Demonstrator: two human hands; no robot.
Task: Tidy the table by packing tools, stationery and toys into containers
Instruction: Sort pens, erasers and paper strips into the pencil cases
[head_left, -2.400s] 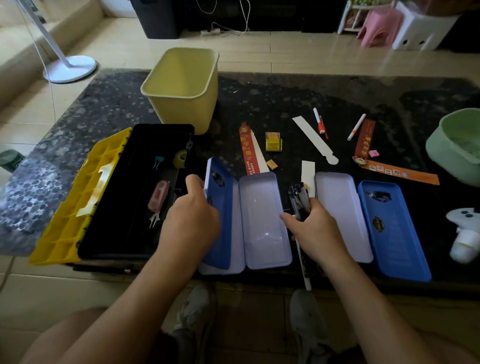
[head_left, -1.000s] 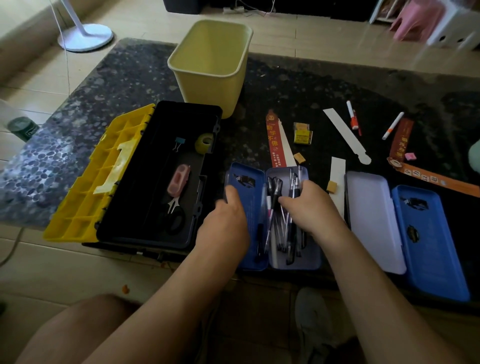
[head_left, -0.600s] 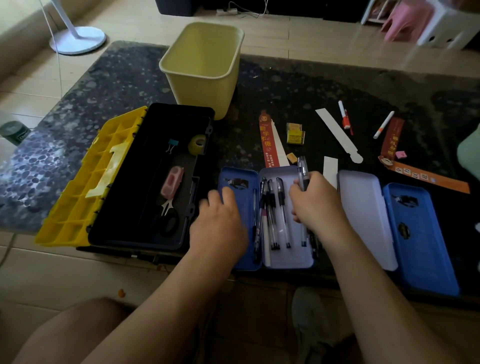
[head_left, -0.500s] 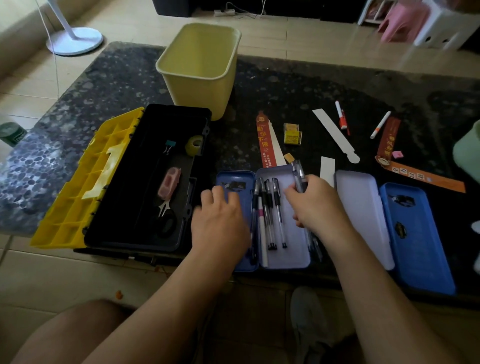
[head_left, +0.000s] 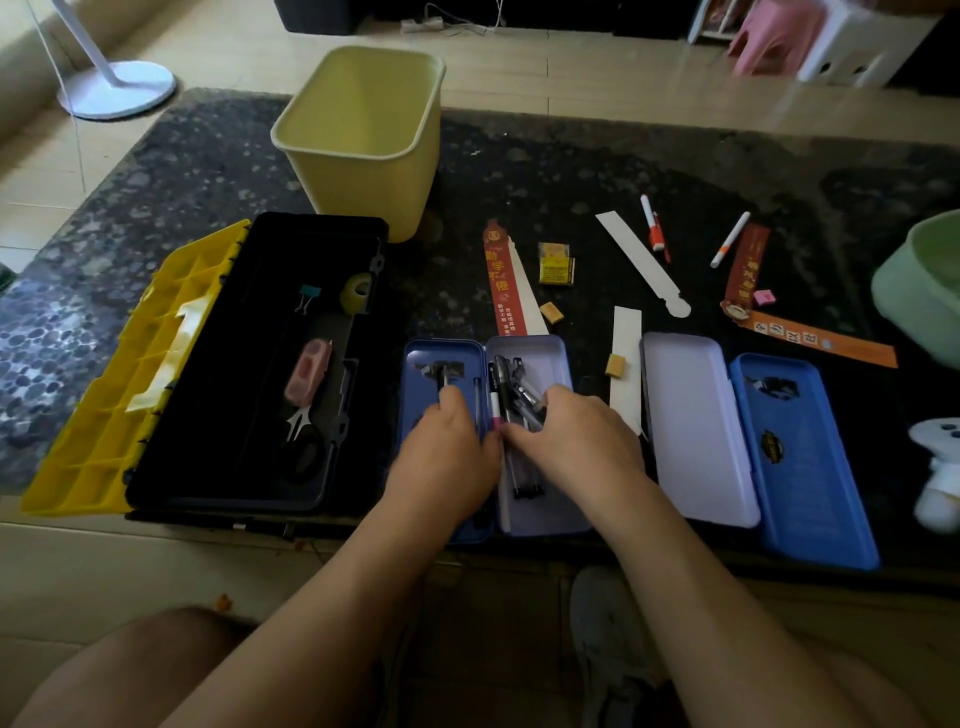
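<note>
Both hands closed in over pens (head_left: 506, 382) vs 0.5 s ago; L hand (head_left: 447, 457) slid across lid toward hinge.
Head view: pens lay bunched in tray of open pencil case (head_left: 545, 514). R hand (head_left: 576, 441) curled over them, gripping bunch, prob. to square them so lid shuts. L hand's bent fingers rested on case lid, likely steadying; thumb by pens, pinch or not couldn't tell. Toolbox (head_left: 234, 415) sat left of case, 2nd case (head_left: 696, 426) right, loose markers (head_left: 653, 228) beyond.
</note>
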